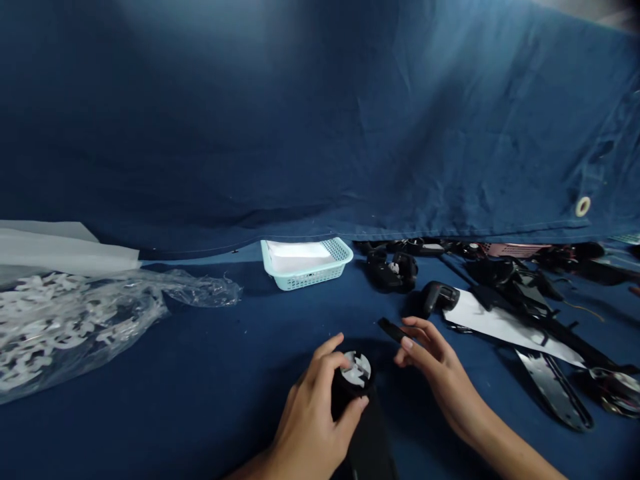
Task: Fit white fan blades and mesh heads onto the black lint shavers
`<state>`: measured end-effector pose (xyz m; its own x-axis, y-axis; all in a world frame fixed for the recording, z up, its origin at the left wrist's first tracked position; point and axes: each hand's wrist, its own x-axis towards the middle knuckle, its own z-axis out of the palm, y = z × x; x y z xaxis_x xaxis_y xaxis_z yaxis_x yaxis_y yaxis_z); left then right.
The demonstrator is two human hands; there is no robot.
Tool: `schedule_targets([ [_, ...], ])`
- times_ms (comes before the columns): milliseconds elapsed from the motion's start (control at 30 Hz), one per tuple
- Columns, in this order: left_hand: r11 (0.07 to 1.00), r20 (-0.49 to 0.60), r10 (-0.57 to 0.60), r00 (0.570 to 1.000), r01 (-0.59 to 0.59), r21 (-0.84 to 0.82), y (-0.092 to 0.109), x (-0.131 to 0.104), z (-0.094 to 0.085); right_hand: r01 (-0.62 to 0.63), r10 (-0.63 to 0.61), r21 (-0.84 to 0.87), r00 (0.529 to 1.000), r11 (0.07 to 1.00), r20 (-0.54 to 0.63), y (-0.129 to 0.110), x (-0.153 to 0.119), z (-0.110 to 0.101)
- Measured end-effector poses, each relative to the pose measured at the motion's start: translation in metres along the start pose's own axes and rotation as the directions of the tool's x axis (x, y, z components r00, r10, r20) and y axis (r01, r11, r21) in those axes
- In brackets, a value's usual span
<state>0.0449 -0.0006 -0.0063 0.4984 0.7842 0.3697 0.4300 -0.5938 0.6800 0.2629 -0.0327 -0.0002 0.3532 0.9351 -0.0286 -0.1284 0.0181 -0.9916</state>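
Observation:
My left hand (320,407) is closed around the end of a black part (370,433) that reaches down to the bottom edge of the view. Set in that round end is a white plastic insert (356,369) with notches, and my left index finger touches it. To the right, my right hand (435,363) pinches a small flat black piece (391,329) between thumb and fingers. This piece is held in the air, apart from the round end. The lower part of the black part is dark and partly hidden by my left hand.
A clear plastic bag (100,313) of white plastic pieces lies at the left. A light blue basket (310,277) with white paper stands at the back middle. Black parts (393,270) and a white sheet (500,327) lie at the right. A blue cloth (300,120) hangs behind.

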Motion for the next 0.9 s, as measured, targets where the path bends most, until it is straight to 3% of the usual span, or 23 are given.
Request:
schedule_targets([
  [467, 0.981, 0.043, 0.102, 0.994, -0.108, 0.164, -0.0051, 0.0030, -0.0008, 0.004, -0.004, -0.021, 1.000, 1.000, -0.007, -0.0034, -0.0029, 0.0032],
  [900, 0.962, 0.055, 0.180, 0.982, -0.187, 0.200, -0.0045, 0.0008, -0.0008, 0.006, -0.007, -0.033, 1.000, 0.999, -0.027, -0.0024, -0.0007, 0.0021],
])
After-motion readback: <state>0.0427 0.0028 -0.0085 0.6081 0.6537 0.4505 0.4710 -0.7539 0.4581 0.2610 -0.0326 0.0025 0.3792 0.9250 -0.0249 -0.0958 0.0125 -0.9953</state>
